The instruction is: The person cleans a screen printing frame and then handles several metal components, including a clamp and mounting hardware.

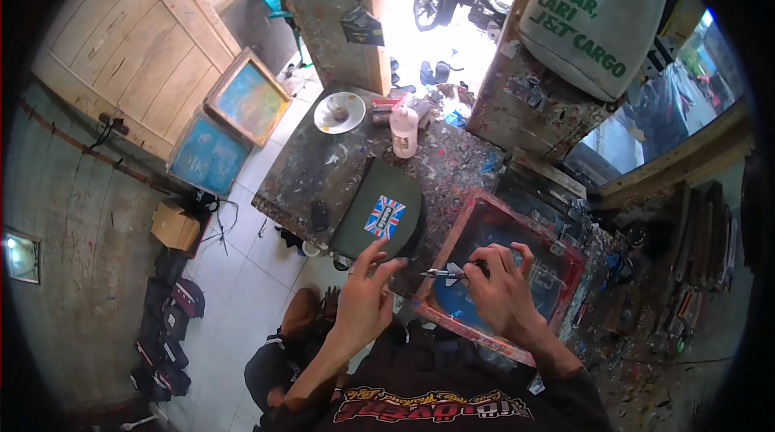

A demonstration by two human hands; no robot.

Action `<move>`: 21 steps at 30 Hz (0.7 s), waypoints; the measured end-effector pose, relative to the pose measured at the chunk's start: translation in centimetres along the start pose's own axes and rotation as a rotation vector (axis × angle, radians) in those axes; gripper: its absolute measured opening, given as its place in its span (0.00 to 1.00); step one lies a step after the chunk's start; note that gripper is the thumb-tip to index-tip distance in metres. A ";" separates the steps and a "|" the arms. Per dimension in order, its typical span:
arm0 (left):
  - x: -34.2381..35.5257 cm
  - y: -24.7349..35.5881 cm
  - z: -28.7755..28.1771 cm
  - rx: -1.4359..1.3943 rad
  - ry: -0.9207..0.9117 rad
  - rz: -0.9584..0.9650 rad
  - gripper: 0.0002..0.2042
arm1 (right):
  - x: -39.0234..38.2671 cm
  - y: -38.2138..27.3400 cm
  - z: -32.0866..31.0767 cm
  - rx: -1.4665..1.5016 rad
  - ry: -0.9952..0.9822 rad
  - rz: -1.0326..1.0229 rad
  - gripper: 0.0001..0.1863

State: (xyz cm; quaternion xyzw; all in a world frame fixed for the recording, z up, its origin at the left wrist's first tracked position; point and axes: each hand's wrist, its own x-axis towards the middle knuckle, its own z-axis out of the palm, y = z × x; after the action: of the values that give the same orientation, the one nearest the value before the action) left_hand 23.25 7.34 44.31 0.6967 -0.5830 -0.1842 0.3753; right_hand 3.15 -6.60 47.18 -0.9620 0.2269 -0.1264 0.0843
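Ideally, the slim metal tool (442,274), pinched between the thumb and fingers of the right hand (502,291) right of centre, stays clear of the flag print (385,218) mid-frame; the left hand (367,300), fingers loosely spread, could steady the green panel (391,185).

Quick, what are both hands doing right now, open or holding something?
Left hand: open, fingers loosely bent, nothing visible in it.
Right hand: closed on a slim metallic tool, its tip pointing left.
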 end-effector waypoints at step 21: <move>4.0 3.5 4.4 -0.186 -0.040 0.020 0.17 | -2.1 4.2 -1.3 -0.022 0.033 0.087 0.05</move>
State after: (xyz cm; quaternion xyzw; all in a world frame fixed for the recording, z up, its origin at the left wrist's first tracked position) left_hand 18.78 2.07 44.76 0.6491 -0.5779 -0.2478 0.4282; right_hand -0.77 -9.51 47.02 -0.9498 0.2713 -0.1362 0.0753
